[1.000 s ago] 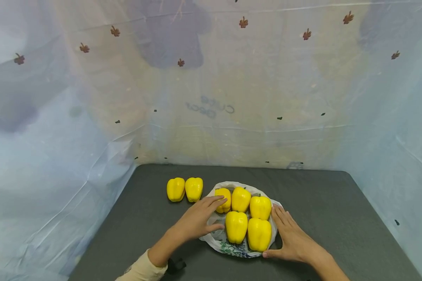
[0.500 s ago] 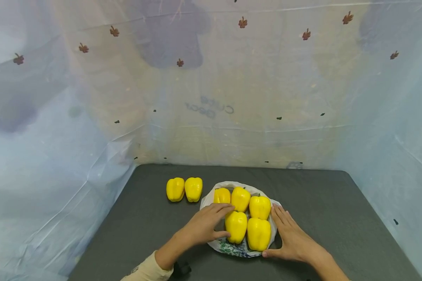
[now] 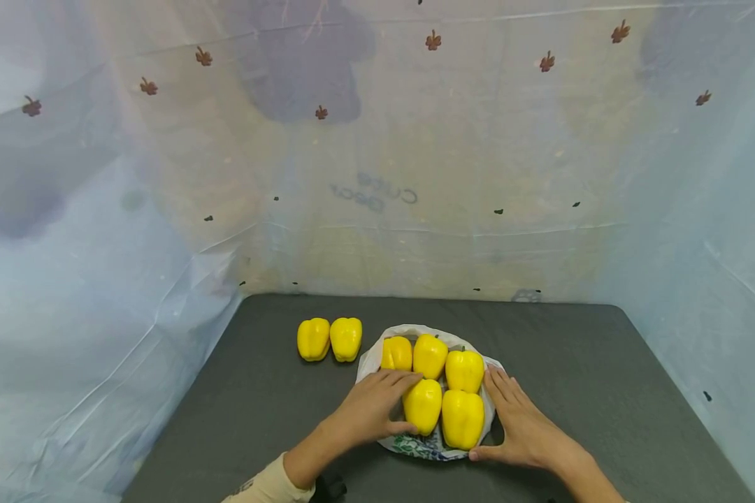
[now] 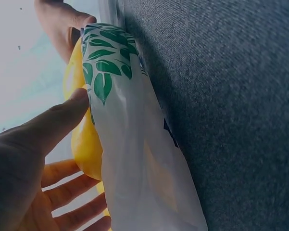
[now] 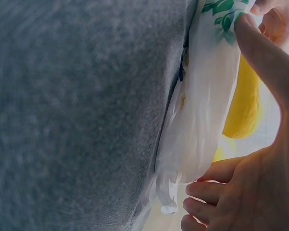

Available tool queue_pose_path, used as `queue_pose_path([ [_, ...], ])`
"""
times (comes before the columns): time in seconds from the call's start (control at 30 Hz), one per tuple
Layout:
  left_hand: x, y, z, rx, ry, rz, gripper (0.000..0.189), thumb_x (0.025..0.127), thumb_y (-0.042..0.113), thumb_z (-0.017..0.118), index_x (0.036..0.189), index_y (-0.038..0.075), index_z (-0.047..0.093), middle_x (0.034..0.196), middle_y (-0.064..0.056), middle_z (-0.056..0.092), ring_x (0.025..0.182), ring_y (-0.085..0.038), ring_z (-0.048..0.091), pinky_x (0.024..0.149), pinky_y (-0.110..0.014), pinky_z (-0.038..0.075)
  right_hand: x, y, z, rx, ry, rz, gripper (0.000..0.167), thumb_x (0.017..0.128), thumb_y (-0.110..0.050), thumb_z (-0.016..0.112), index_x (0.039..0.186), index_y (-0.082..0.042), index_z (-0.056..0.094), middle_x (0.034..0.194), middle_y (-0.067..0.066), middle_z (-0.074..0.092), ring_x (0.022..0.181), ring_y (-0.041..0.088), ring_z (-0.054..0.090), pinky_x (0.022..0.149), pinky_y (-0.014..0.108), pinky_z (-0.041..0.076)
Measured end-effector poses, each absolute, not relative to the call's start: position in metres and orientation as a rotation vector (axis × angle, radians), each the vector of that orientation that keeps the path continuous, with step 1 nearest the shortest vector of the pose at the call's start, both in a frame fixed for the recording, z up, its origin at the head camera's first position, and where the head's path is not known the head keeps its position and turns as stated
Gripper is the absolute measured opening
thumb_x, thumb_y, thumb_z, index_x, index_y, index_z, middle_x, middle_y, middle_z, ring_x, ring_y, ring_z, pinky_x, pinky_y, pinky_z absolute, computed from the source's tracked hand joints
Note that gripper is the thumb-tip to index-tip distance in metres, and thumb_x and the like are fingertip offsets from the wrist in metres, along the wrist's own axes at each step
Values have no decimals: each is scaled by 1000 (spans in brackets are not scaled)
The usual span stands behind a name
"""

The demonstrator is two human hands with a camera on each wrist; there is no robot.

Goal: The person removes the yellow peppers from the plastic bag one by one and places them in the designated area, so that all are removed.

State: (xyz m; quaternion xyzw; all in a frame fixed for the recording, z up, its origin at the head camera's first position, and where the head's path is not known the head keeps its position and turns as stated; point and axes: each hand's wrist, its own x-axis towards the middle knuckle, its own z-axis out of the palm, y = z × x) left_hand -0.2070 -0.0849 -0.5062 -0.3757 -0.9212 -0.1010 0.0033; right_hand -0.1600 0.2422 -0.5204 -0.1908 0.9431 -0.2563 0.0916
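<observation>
A white plastic bag (image 3: 369, 362) with its rim rolled down and a green leaf print lies on the dark table, holding several yellow bell peppers. My left hand (image 3: 371, 411) reaches over its left side, thumb and fingertips spread at either side of the front-left bell pepper (image 3: 422, 407). In the left wrist view the thumb tip is at the bag's rim and the fingers overlap the pepper. My right hand (image 3: 525, 426) lies along the bag's right side, its fingers nearly straight, near the front-right bell pepper (image 3: 463, 419). Its thumb touches the bag's front edge.
Two more yellow bell peppers, one at the left (image 3: 313, 339) and one beside it (image 3: 346, 339), stand on the table behind and left of the bag. Pale plastic sheeting (image 3: 377, 265) hangs behind the table (image 3: 560, 335) and at both sides.
My left hand has moved right and toward the front, from the back-left pepper to the front-left one. My right hand and the peppers have stayed in place.
</observation>
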Motion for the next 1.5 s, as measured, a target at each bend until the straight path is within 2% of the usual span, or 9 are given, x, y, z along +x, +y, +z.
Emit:
queue_pose_path([
  [0.23, -205, -83, -508, -1177, -2897, -290, 95, 89, 61, 83, 165, 22, 42, 161, 3, 51, 145, -18, 52, 120, -43, 46, -159, 241, -521, -560, 2804, -776, 144, 75, -75, 85, 171, 2, 11, 179, 22, 3, 165, 44, 4, 123, 19, -21],
  [0.37, -205, -83, -510, -1171, -2907, -291, 97, 87, 59, 85, 165, 21, 41, 162, 2, 50, 146, -17, 51, 120, -44, 45, -159, 241, -521, -578, 2819, -763, 143, 75, -74, 86, 170, 3, 12, 178, 24, 5, 164, 45, 5, 133, 41, -9],
  [0.47, -205, -82, -511, -1173, -2897, -280, 99, 87, 59, 86, 165, 20, 41, 162, 1, 50, 146, -17, 51, 120, -43, 45, -159, 240, -520, -587, 2823, -754, 142, 75, -74, 86, 170, 4, 13, 178, 25, 5, 164, 46, 6, 133, 59, 3],
  [0.67, -204, -80, -512, -1180, -2868, -273, 99, 86, 59, 86, 164, 17, 41, 161, -1, 51, 145, -18, 52, 119, -41, 47, -158, 240, -518, -583, 2809, -778, 143, 75, -74, 86, 170, 3, 12, 178, 24, 4, 164, 46, 4, 132, 61, 4],
  [0.93, -204, -81, -513, -1196, -2869, -327, 98, 88, 55, 86, 164, 15, 41, 160, -2, 51, 144, -17, 52, 118, -42, 48, -156, 240, -518, -598, 2820, -785, 142, 76, -75, 85, 170, 4, 13, 178, 25, 5, 164, 47, 6, 133, 41, -9],
  [1.07, -204, -82, -514, -1203, -2873, -384, 97, 88, 54, 87, 165, 15, 40, 159, -3, 52, 144, -18, 53, 118, -42, 48, -157, 240, -520, -589, 2828, -753, 143, 75, -78, 83, 170, 4, 13, 178, 24, 5, 164, 46, 6, 123, 17, -20],
  [1.13, -205, -84, -513, -1199, -2880, -416, 97, 89, 53, 87, 165, 16, 40, 159, -3, 52, 143, -18, 54, 117, -41, 49, -157, 240, -520, -587, 2827, -749, 143, 75, -78, 83, 170, 4, 12, 178, 24, 5, 164, 46, 6, 118, 11, -22],
  [1.4, -211, -91, -506, -1178, -2870, -463, 99, 89, 52, 87, 167, 16, 37, 162, -4, 49, 141, -22, 56, 114, -43, 52, -157, 241, -518, -573, 2809, -765, 143, 76, -77, 84, 170, 3, 12, 179, 23, 4, 164, 45, 4, 131, 32, -14],
  [1.5, -211, -95, -502, -1168, -2862, -489, 100, 88, 50, 89, 166, 15, 38, 162, -4, 49, 143, -22, 55, 115, -43, 51, -158, 240, -517, -571, 2810, -753, 144, 75, -77, 84, 170, 3, 12, 178, 23, 4, 164, 46, 5, 134, 49, -4],
])
